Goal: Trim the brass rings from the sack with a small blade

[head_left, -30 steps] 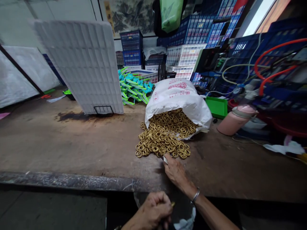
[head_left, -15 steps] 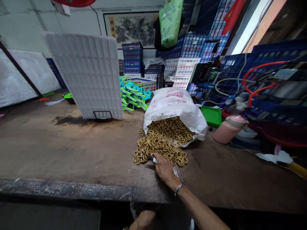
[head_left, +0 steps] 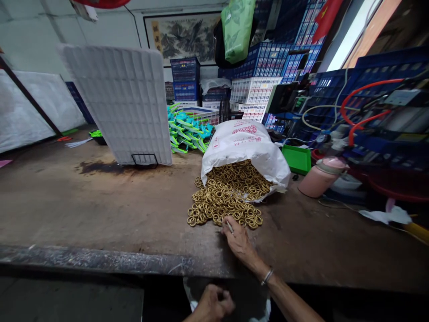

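Brass-coloured rings (head_left: 217, 203) lie heaped on the brown table (head_left: 100, 214), spilling toward the near edge from the mouth of a white sack (head_left: 244, 138). The right hand (head_left: 241, 245) rests at the pile's near side, its thumb and forefinger pinching a pale slip (head_left: 229, 226) too small to identify. Nearer, below the table's edge, the left hand (head_left: 214, 304) has curled fingers; I cannot tell whether they hold anything. Each ring looks stiff, light and hardly fragile, probably slippery, so opposite sides of the rim seem the best hold, starting with loose ones at the near fringe.
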